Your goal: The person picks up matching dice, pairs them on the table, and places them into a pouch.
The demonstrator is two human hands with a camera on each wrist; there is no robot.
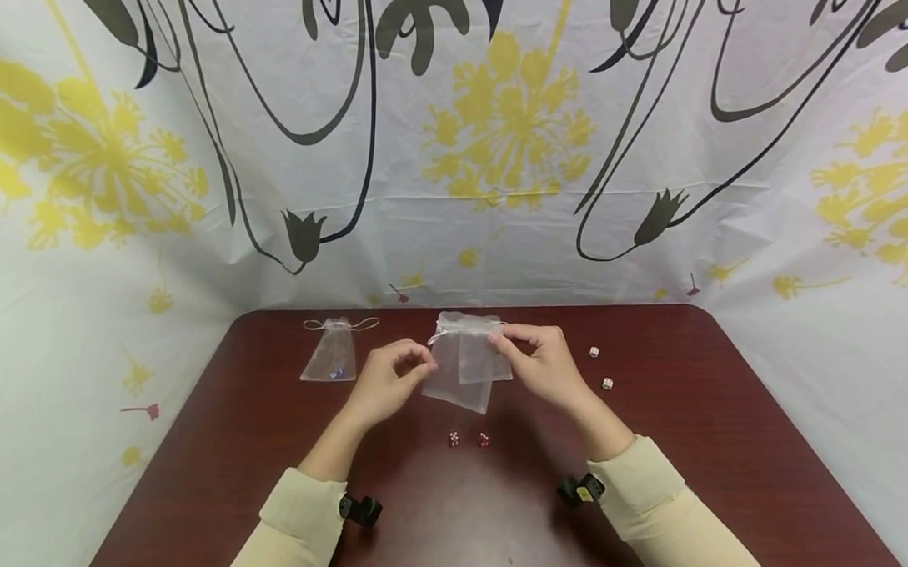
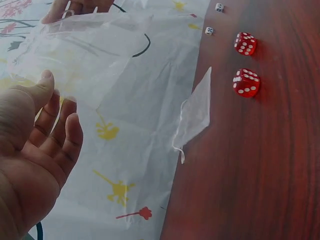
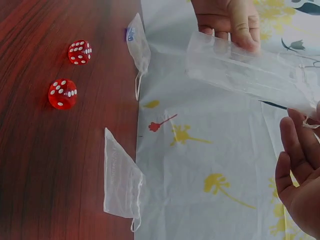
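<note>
In the head view, a sheer white drawstring bag (image 1: 445, 379) hangs between both hands above the table. My left hand (image 1: 390, 381) pinches its left side between thumb and fingers. At its drawstring end, my right hand (image 1: 545, 363) grips the fabric with thumb and forefinger. A second sheer bag (image 2: 196, 116) lies flat on the table behind, partly overlapped by the held one in the head view. Two clear red dice with white dots, a left die (image 1: 453, 439) and a right die (image 1: 483, 440), sit on the table just in front of the bags.
At the back left lies another sheer bag (image 1: 331, 356) with blue dice (image 1: 336, 374) inside and its drawstring loops spread out. Two white dice (image 1: 607, 384) rest right of my right hand. The dark red wooden table (image 1: 214, 484) meets a patterned cloth (image 1: 492, 260) behind.
</note>
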